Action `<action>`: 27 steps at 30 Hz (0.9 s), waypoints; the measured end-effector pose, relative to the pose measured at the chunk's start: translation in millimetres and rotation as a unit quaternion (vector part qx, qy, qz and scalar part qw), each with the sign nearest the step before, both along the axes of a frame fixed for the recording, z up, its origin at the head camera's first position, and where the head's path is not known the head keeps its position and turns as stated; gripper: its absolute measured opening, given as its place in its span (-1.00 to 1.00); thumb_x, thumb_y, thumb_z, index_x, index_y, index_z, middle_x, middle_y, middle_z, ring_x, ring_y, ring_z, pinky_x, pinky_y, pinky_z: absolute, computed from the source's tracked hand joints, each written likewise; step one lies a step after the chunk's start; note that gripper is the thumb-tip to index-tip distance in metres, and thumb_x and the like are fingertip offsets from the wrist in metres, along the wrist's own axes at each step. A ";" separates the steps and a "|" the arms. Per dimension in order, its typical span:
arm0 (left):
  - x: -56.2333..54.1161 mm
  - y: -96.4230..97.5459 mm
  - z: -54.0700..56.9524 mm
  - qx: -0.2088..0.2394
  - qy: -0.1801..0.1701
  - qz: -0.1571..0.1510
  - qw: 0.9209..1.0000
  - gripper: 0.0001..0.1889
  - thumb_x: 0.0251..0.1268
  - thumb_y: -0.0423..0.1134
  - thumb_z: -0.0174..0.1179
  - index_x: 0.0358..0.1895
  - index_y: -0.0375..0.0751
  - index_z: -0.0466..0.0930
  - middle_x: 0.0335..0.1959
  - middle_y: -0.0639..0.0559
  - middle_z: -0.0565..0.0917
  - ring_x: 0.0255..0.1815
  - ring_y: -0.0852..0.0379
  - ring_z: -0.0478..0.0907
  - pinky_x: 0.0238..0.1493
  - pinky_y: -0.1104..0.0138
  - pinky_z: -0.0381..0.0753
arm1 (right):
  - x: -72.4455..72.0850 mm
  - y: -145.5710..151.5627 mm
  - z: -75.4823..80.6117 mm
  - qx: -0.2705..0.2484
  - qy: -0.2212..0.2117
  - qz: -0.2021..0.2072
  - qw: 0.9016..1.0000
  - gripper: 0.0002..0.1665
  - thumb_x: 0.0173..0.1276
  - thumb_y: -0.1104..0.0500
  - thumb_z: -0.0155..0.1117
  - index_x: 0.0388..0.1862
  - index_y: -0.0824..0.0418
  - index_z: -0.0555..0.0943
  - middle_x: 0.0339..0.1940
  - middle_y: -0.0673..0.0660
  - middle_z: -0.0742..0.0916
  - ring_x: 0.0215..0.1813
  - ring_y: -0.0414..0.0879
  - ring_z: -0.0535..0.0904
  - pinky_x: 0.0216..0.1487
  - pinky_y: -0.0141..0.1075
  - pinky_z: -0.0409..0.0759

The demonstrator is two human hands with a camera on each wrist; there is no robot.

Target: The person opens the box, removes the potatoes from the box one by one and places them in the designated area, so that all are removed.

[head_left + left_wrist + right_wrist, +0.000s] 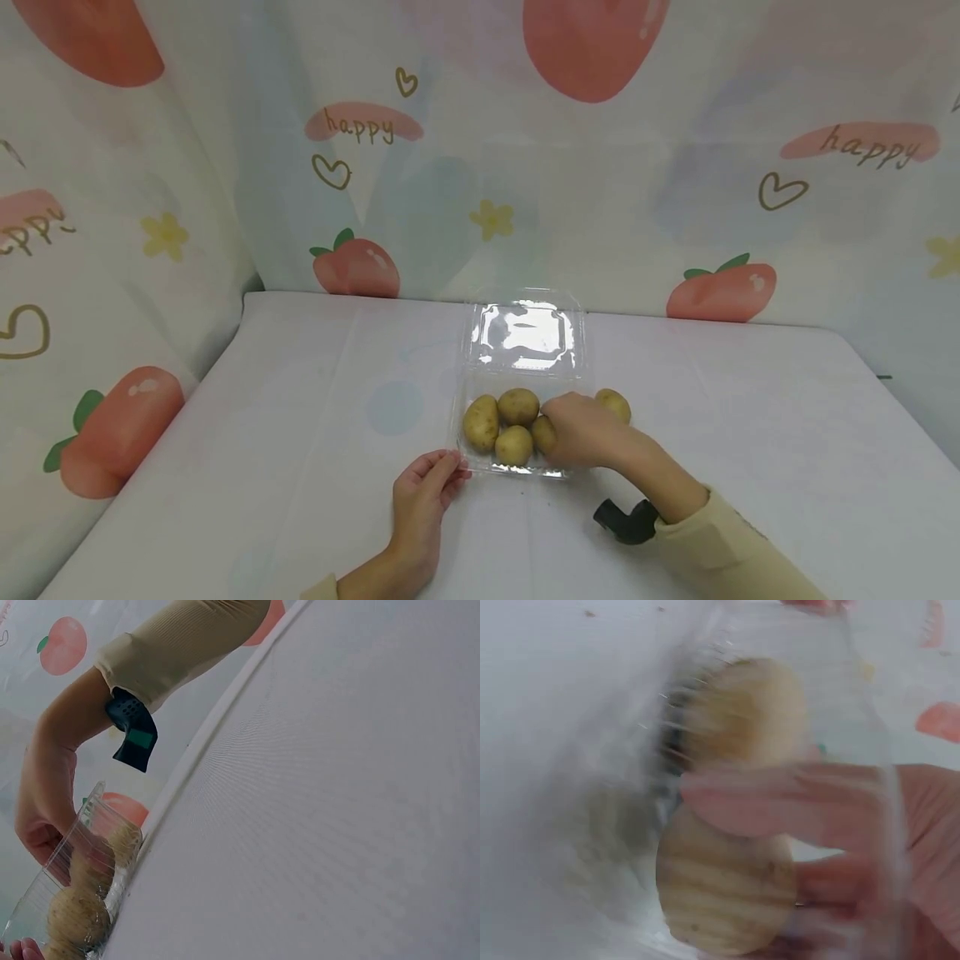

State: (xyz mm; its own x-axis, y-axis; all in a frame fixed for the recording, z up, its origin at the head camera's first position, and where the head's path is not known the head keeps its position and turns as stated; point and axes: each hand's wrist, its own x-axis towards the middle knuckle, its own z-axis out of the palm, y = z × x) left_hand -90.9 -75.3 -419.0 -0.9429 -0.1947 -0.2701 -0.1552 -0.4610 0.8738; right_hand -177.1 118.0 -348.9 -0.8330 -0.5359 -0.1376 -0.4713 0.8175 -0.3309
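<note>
A clear plastic clamshell box [491, 472] stands on the table with its lid [525, 337] tipped back. Inside are several potatoes, among them a long one [481, 423], a rounder one [518, 407] and a small one [513, 446]. My left hand [420, 508] pinches the box's front left corner between thumb and fingers. Reaching into the right side of the box, my right hand [581, 429] grips a potato [727, 885], which the right wrist view shows blurred through the plastic wall. Another potato [613, 405] lies just right of that hand, partly hidden by it.
A white cloth covers the table [315, 400]. Behind it hangs a curtain [442, 183] printed with fruit and hearts. A black curved piece [626, 522] shows at the right sleeve cuff [697, 533].
</note>
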 end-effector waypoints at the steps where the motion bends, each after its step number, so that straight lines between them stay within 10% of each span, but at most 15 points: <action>1: 0.0 0.1 -0.3 0.001 0.000 0.000 1.000 -0.84 0.25 -0.31 0.13 -0.26 -0.40 0.48 -0.38 -0.05 0.58 -0.34 0.14 0.56 -0.20 0.36 0.57 | 0.0 1.7 0.8 -0.008 0.004 0.001 1.000 -0.76 -0.19 0.29 0.37 -0.64 0.12 0.44 -0.67 -0.05 0.47 -0.57 -0.15 0.34 -0.54 -0.31 0.35; 27: -0.5 1.7 -1.2 0.006 0.002 0.005 1.000 -0.84 0.25 -0.32 0.14 -0.26 -0.40 0.47 -0.40 -0.05 0.58 -0.34 0.14 0.57 -0.20 0.37 0.57 | 6.6 19.0 13.2 -0.107 0.039 -0.006 0.993 -0.76 -0.07 0.23 0.41 -0.50 0.17 0.48 -0.67 -0.06 0.41 -0.57 -0.20 0.30 -0.58 -0.38 0.31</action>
